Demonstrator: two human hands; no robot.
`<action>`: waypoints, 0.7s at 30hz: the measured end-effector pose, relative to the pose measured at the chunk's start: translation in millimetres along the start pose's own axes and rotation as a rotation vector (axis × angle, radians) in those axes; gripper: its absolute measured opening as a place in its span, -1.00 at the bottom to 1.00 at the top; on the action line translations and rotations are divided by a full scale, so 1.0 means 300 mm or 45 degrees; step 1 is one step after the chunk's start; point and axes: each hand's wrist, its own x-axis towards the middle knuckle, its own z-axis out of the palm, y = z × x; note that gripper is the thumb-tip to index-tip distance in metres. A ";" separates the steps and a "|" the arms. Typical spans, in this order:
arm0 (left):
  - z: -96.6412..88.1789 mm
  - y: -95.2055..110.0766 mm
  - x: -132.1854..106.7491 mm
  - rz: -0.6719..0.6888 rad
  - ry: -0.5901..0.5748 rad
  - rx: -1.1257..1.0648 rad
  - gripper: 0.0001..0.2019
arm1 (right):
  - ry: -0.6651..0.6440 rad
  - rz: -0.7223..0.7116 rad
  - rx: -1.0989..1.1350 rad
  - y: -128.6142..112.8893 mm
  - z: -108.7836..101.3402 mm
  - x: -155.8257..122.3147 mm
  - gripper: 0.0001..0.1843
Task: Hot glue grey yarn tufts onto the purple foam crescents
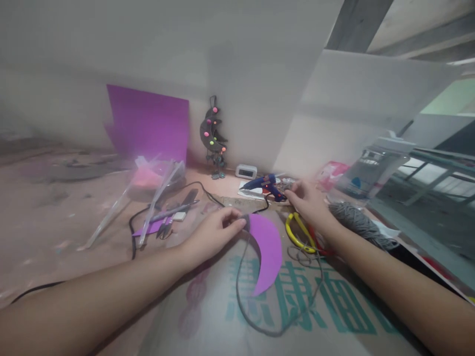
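My left hand (222, 230) pinches the upper tip of a purple paper crescent (270, 247), where grey yarn is wound around the end. From that tip a loose strand of grey yarn (239, 296) loops over the printed sheet and back toward the right. My right hand (308, 200) is at the back, its fingers closed at the handle end of a blue hot glue gun (261, 183). The gun's nozzle points left over a small white card (250, 192). Yellow-handled scissors (295, 232) lie just below my right hand.
A grey yarn ball (358, 225) lies right of my right wrist, before a clear plastic container (371, 165). Against the wall stand purple paper (152, 123) and a decorated dark moon ornament (211, 133). Glue sticks (111, 215), a pen (174, 210) and a black cord (132, 227) lie left.
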 end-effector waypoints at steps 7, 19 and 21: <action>0.003 0.011 0.003 -0.016 0.000 -0.001 -0.80 | -0.268 -0.101 0.004 0.110 0.053 0.030 -0.49; 0.000 0.007 0.003 -0.063 -0.027 0.104 -0.81 | -0.454 0.044 -0.213 0.049 0.163 0.153 -0.71; 0.001 0.009 0.003 -0.082 -0.036 0.120 -0.80 | -0.441 0.062 -0.193 0.053 0.164 0.145 -0.72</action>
